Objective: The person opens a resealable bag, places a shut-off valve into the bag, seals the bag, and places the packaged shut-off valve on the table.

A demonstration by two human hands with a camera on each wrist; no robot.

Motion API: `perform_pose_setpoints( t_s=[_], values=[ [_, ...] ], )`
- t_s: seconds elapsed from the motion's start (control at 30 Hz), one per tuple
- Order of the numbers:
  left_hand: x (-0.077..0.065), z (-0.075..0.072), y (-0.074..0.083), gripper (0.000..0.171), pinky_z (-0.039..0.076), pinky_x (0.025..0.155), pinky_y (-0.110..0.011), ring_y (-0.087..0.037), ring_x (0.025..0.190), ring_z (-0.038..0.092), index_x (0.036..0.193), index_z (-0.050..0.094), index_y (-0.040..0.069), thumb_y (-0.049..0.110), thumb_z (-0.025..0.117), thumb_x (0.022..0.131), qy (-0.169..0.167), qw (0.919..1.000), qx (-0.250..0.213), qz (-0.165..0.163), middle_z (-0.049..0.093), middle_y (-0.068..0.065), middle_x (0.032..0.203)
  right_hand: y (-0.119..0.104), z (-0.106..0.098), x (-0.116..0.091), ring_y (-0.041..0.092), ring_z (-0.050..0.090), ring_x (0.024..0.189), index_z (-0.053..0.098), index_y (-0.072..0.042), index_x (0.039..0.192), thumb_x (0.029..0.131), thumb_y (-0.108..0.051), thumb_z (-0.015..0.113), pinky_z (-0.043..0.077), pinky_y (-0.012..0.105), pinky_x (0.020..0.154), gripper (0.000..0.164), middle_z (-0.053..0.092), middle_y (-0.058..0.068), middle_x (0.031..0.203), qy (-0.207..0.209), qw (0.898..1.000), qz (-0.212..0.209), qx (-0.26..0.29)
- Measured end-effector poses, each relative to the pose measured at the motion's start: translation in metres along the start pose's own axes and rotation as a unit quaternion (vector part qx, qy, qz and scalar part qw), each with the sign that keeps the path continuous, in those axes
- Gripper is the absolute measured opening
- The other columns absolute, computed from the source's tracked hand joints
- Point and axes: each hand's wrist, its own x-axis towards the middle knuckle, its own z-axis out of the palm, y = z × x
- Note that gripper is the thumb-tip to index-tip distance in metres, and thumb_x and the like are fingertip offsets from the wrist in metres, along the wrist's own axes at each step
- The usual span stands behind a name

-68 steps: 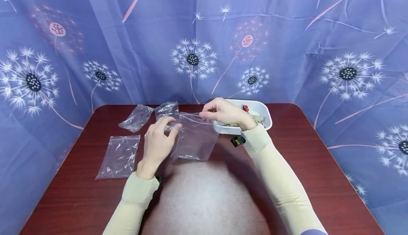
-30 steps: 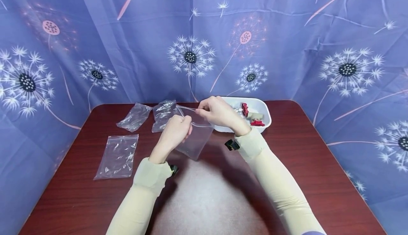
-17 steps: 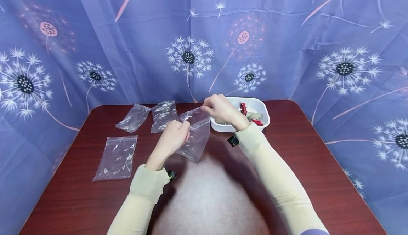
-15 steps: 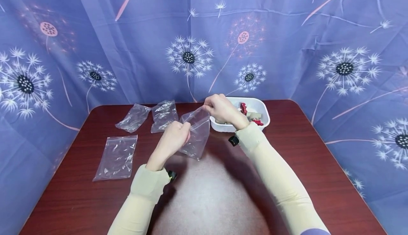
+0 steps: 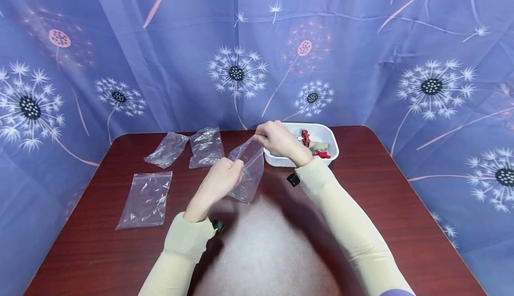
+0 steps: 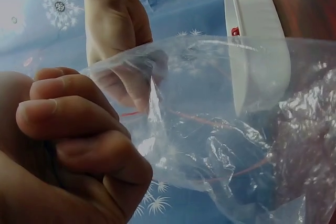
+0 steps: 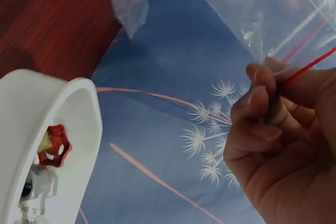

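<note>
A clear zip-lock bag hangs between my two hands over the middle of the table, its mouth spread apart. On the near side my left hand grips the bag's edge with curled fingers. My right hand pinches the far corner of the mouth between thumb and fingers, beside the white tray. In the right wrist view the bag's red zip line runs to my right fingertips. The left wrist view shows the bag ballooned open, its clear film creased and shiny.
A white plastic tray at the back right holds valves with red handwheels. Three more clear bags lie at the left: a flat zip-lock bag, a crumpled one and another crumpled one. A blue dandelion-print curtain encloses the table.
My left hand, loosely open at first, closed on the bag's edge. The flat bag's mouth was pulled apart, and the bag turned and tilted between my hands.
</note>
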Motion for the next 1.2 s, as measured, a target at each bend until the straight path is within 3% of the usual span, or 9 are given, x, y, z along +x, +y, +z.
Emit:
perform_pose_setpoints(
  t_s=[0.27,0.6,0.67,0.77,0.87,0.93,1.03,1.13,1.2],
  values=[
    [-0.004,0.0,0.003,0.062,0.036,0.05,-0.037,-0.02,0.044,0.039,0.047,0.052,0.011,0.032,0.035,0.103,0.024,0.9997,0.005,0.003,0.043,0.001,0.043,-0.006,-0.005,-0.003,0.01,0.05,0.056,0.074,-0.013,0.081,0.093,-0.02,0.068,0.044,0.028,0.058,0.016,0.059,-0.007,0.062,-0.023,0.999,0.011,0.033],
    [-0.01,-0.007,-0.005,0.079,0.039,0.051,-0.037,-0.024,0.047,0.049,0.05,0.054,0.011,0.059,0.02,0.103,0.049,0.9987,-0.01,0.005,0.049,-0.001,0.045,-0.009,-0.007,-0.006,0.009,0.046,0.053,0.073,-0.013,0.079,0.093,-0.019,0.069,0.042,0.028,0.057,0.016,0.057,-0.005,0.058,-0.028,0.997,0.015,0.064],
    [-0.011,-0.011,-0.01,0.078,0.04,0.049,-0.037,-0.024,0.045,0.049,0.053,0.056,0.011,0.058,0.019,0.103,0.074,0.9965,-0.034,0.016,0.05,-0.003,0.047,-0.009,-0.008,-0.006,0.009,0.047,0.053,0.074,-0.012,0.08,0.093,-0.02,0.068,0.042,0.029,0.057,0.016,0.058,-0.004,0.059,-0.03,0.997,0.014,0.069],
    [-0.008,-0.02,-0.025,0.066,0.041,0.051,-0.036,-0.023,0.05,0.051,0.065,0.062,0.009,0.05,0.029,0.105,0.148,0.9865,-0.046,0.053,0.053,-0.005,0.054,-0.009,-0.011,-0.007,0.01,0.048,0.053,0.074,-0.011,0.079,0.094,-0.019,0.068,0.043,0.029,0.058,0.018,0.057,-0.005,0.059,-0.034,0.996,0.012,0.081],
    [0.002,-0.026,-0.047,0.043,0.045,0.059,-0.033,-0.021,0.065,0.057,0.089,0.069,0.008,0.039,0.043,0.105,0.192,0.9764,-0.04,0.091,0.064,-0.006,0.078,-0.008,-0.014,-0.009,0.01,0.048,0.053,0.073,-0.013,0.077,0.094,-0.02,0.068,0.043,0.029,0.058,0.019,0.057,-0.005,0.059,-0.036,0.995,0.012,0.091],
    [0.009,-0.027,-0.063,0.031,0.048,0.065,-0.032,-0.019,0.076,0.061,0.107,0.068,0.01,0.035,0.051,0.102,0.171,0.9785,-0.046,0.105,0.068,-0.006,0.096,-0.007,-0.015,-0.011,0.009,0.048,0.052,0.072,-0.015,0.077,0.094,-0.02,0.067,0.043,0.029,0.057,0.019,0.058,-0.004,0.059,-0.038,0.994,0.012,0.097],
    [0.016,-0.025,-0.084,0.035,0.053,0.081,-0.034,-0.022,0.101,0.064,0.13,0.06,0.008,0.029,0.054,0.102,0.072,0.9847,-0.113,0.111,0.064,-0.01,0.123,-0.005,-0.015,-0.011,0.009,0.048,0.051,0.072,-0.015,0.078,0.095,-0.019,0.067,0.043,0.029,0.056,0.018,0.058,-0.002,0.06,-0.045,0.993,0.002,0.107],
    [0.02,-0.02,-0.099,0.038,0.049,0.094,-0.038,-0.026,0.115,0.06,0.138,0.052,0.006,0.022,0.051,0.104,-0.019,0.9769,-0.177,0.118,0.061,-0.014,0.129,-0.004,-0.012,-0.011,0.008,0.049,0.052,0.073,-0.014,0.079,0.095,-0.018,0.066,0.044,0.028,0.057,0.017,0.06,0.0,0.062,-0.058,0.991,-0.018,0.117],
    [0.022,-0.016,-0.105,0.037,0.048,0.097,-0.039,-0.027,0.115,0.061,0.139,0.05,0.004,0.017,0.048,0.105,-0.055,0.9687,-0.202,0.133,0.063,-0.016,0.126,-0.004,-0.009,-0.01,0.008,0.05,0.052,0.072,-0.013,0.08,0.095,-0.016,0.066,0.044,0.027,0.057,0.017,0.06,0.002,0.062,-0.066,0.99,-0.03,0.123]
  ],
)
